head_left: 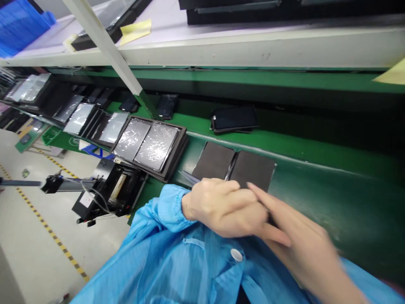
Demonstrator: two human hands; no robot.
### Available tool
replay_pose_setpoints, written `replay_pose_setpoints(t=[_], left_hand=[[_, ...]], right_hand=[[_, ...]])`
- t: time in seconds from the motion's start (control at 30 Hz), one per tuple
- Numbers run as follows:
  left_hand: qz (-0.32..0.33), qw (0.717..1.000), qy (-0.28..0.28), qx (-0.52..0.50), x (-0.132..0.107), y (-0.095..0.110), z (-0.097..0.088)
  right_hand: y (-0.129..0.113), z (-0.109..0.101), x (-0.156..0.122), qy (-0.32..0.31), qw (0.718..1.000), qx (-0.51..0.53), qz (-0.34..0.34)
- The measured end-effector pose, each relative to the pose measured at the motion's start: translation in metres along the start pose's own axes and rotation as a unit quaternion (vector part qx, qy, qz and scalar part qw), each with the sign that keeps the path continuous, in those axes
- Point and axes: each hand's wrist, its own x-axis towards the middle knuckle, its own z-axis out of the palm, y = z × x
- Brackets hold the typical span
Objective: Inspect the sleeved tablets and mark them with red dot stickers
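Observation:
My left hand (226,207) is closed, its fingers curled in, just in front of my chest. My right hand (294,236) meets it at the fingertips and is blurred by motion. Between them a sliver of something dark shows, too hidden to name. Right behind my hands, two flat dark brown panels (215,161) lie side by side on the green bench (316,194). The edge of a thin, pale sheet (190,177) sticks out near my left wrist.
Left of the panels stands a dark tray (180,152) with two film-covered flat screens (156,145). More trays and screens run further left. A dark tablet-like device (236,118) lies at the back under the white shelf (268,48). A black fixture (117,188) juts out at the bench's front edge.

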Motion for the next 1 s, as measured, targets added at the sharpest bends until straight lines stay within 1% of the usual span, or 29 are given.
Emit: replay_pose_setpoints(t=[0.03, 0.07, 0.1, 0.17, 0.23, 0.3, 0.33, 0.37, 0.4, 0.43, 0.5, 0.57, 0.63, 0.7, 0.8, 0.9, 0.97, 1.0], left_hand=[[0.029, 0.999, -0.016, 0.001, 0.008, 0.001, 0.001], [0.040, 0.999, -0.014, -0.007, 0.015, 0.002, 0.001], [0.036, 0.999, -0.009, -0.023, 0.020, 0.002, -0.003], [-0.006, 0.998, -0.004, -0.060, 0.022, -0.002, -0.016], [-0.057, 0.994, -0.014, -0.092, 0.013, -0.012, -0.031], [-0.084, 0.985, -0.061, -0.138, -0.002, -0.024, -0.039], [-0.089, 0.978, -0.079, -0.170, -0.011, -0.029, -0.039], [-0.090, 0.971, -0.086, -0.202, -0.018, -0.032, -0.037], [-0.088, 0.966, -0.077, -0.231, -0.024, -0.034, -0.034], [-0.088, 0.961, -0.062, -0.254, -0.029, -0.034, -0.030], [-0.114, 0.950, -0.016, -0.290, -0.035, -0.028, -0.021], [-0.161, 0.926, 0.019, -0.341, -0.036, -0.020, -0.016], [-0.191, 0.896, 0.036, -0.399, -0.036, -0.013, -0.013], [-0.194, 0.874, 0.039, -0.445, -0.035, -0.009, -0.013], [-0.202, 0.855, 0.038, -0.476, -0.035, -0.005, -0.013], [-0.249, 0.840, 0.021, -0.482, -0.040, -0.006, -0.011], [-0.285, 0.834, 0.014, -0.472, -0.051, -0.011, -0.004], [-0.301, 0.837, 0.013, -0.456, -0.059, -0.016, 0.003]], right_hand=[[-0.002, 0.009, 0.010, 0.027, 0.999, 0.039, -0.009], [-0.003, 0.016, 0.017, 0.046, 0.996, 0.070, -0.017], [-0.002, 0.022, 0.022, 0.073, 0.992, 0.102, -0.023], [0.003, 0.028, 0.024, 0.111, 0.983, 0.142, -0.030], [0.010, 0.030, 0.018, 0.148, 0.972, 0.179, -0.026], [0.017, 0.030, 0.008, 0.185, 0.958, 0.217, -0.018], [0.020, 0.031, 0.003, 0.196, 0.953, 0.232, -0.009], [0.023, 0.033, -0.001, 0.204, 0.948, 0.244, -0.003], [0.026, 0.036, -0.005, 0.209, 0.945, 0.252, 0.001], [0.029, 0.040, -0.009, 0.213, 0.942, 0.259, 0.003], [0.033, 0.046, -0.015, 0.227, 0.933, 0.279, 0.011], [0.036, 0.051, -0.021, 0.236, 0.923, 0.301, 0.027], [0.036, 0.052, -0.026, 0.239, 0.916, 0.319, 0.048], [0.036, 0.051, -0.029, 0.246, 0.908, 0.335, 0.060], [0.034, 0.050, -0.034, 0.263, 0.893, 0.356, 0.082], [0.035, 0.051, -0.041, 0.281, 0.882, 0.365, 0.104], [0.038, 0.054, -0.045, 0.304, 0.870, 0.370, 0.116], [0.040, 0.056, -0.046, 0.319, 0.860, 0.376, 0.127]])
